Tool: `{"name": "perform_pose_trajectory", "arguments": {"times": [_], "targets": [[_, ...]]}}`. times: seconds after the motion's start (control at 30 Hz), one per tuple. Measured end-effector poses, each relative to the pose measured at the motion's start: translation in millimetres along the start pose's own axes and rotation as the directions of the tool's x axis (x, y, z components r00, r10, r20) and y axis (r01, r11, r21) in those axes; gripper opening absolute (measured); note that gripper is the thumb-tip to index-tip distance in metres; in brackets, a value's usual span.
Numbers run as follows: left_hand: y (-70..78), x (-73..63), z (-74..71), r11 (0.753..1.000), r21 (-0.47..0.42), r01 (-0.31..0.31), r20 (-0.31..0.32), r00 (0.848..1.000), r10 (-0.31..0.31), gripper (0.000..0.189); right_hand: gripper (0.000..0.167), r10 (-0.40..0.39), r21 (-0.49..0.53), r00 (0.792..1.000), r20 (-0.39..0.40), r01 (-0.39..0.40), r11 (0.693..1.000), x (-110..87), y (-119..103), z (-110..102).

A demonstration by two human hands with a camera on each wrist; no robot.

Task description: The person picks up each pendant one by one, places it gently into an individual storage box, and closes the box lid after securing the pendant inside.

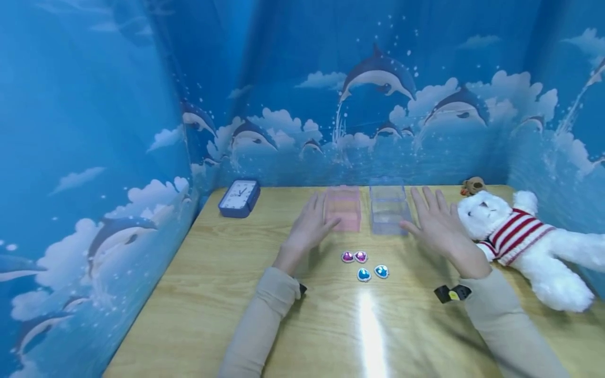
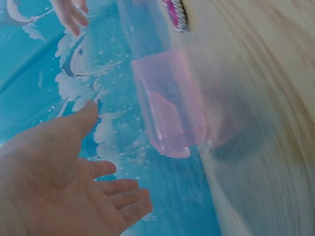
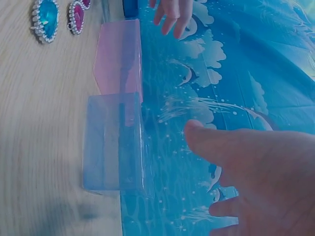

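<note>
A clear pink plastic box [image 1: 343, 212] and a clear blue plastic box [image 1: 389, 215] stand side by side toward the back of the table. My left hand [image 1: 309, 223], fingers straight, hovers at the left of the pink box. At the right of the blue box is my right hand [image 1: 437, 223], fingers spread and nothing in them. Nearer to me lie two pink gems [image 1: 361, 256] edged with small clear stones, and two blue heart-shaped gems [image 1: 364, 274] with the same edging. Both wrist views show an open palm facing the boxes.
A blue square clock [image 1: 239, 198] rests at the back left of the table [image 1: 203, 294]. On the right lies a white teddy bear [image 1: 524, 236] in a red-striped sweater, with a small brown toy [image 1: 472, 185] behind it. Dolphin-print curtains [image 1: 283, 79] enclose the back and sides.
</note>
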State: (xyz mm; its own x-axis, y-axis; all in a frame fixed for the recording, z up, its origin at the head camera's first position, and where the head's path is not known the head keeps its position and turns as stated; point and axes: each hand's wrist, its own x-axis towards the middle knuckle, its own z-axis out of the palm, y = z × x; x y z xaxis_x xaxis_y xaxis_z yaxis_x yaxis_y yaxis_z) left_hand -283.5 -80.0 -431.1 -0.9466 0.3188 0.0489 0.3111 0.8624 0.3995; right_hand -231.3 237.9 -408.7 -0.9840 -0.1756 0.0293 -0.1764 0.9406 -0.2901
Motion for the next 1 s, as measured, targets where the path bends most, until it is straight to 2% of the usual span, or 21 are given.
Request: {"name": "perform_pose_trajectory", "arguments": {"times": [0.1,0.2,0.3,0.5,0.63,0.83,0.93,1.0], "targets": [[-4.4,5.1,1.9,0.994,-0.100,0.037,0.000,0.999,-0.037,0.089,0.096,-0.029,-0.022,0.999,-0.039,0.028,0.999,0.2,-0.8,-0.1],[-7.6,9.4,1.7,0.975,-0.214,0.060,-0.012,0.998,-0.064,0.086,0.092,-0.073,-0.038,0.995,-0.073,0.071,0.997,1.0,-4.1,-0.6],[-9.3,12.0,0.1,0.950,-0.303,0.077,0.002,0.997,-0.080,0.085,0.092,-0.102,-0.039,0.993,-0.066,0.099,0.994,2.3,-9.3,-1.3],[-11.9,15.7,0.7,0.921,-0.376,0.107,0.034,0.994,-0.101,0.087,0.091,-0.150,-0.024,0.989,0.002,0.150,0.988,5.3,-19.0,6.9],[-12.4,19.6,2.4,0.901,-0.421,0.108,0.037,0.994,-0.102,0.086,0.084,-0.215,0.006,0.977,0.002,0.215,0.977,5.0,-23.3,15.9],[-11.3,23.9,7.6,0.875,-0.466,0.127,0.046,0.992,-0.119,0.086,0.079,-0.332,0.019,0.943,-0.008,0.332,0.943,3.5,-31.2,31.2],[-11.3,25.0,9.8,0.868,-0.475,0.144,0.044,0.989,-0.139,0.085,0.073,-0.402,-0.018,0.915,-0.026,0.402,0.916,4.9,-37.2,39.2],[-10.9,25.2,11.3,0.860,-0.487,0.152,0.048,0.988,-0.148,0.084,0.068,-0.449,-0.063,0.891,-0.065,0.445,0.893,6.2,-41.4,44.3]]}}
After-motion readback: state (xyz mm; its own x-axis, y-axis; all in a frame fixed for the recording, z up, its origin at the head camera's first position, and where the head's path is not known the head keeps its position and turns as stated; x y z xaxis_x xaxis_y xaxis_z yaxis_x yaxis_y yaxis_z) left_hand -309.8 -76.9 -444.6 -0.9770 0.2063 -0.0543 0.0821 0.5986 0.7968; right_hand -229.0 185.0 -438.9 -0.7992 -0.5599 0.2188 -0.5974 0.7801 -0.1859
